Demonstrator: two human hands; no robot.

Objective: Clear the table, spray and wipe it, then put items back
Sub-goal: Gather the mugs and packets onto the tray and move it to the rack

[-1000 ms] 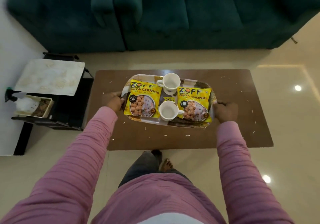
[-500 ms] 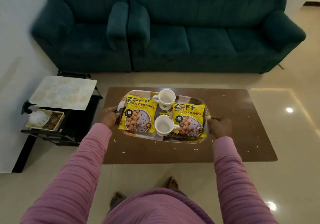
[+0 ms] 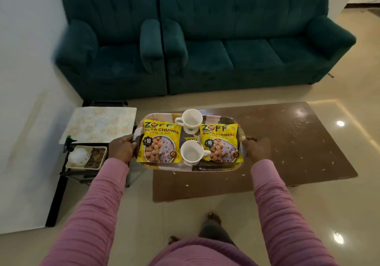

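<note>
While the tray [image 3: 216, 168] was held level by its two short ends, the left hand [image 3: 121, 149] had its fingers curled round the left rim and the right hand [image 3: 258, 149] gripped the right rim in the same manner. The tray was a rounded rectangle with a glossy patterned face. It appeared to hang clear of the brown tabletop [image 3: 287, 142], over its left edge, though the gap could not be confirmed. On it, a glossy yellow left packet [image 3: 159, 142] and a matching right packet [image 3: 221, 142] lay flat. Between them stood two upright white ceramic cups: the far cup [image 3: 191, 119], handle leftward, and the near cup [image 3: 192, 152], handle rightward. Pale fragments lay scattered over the smooth, reflective tabletop.
</note>
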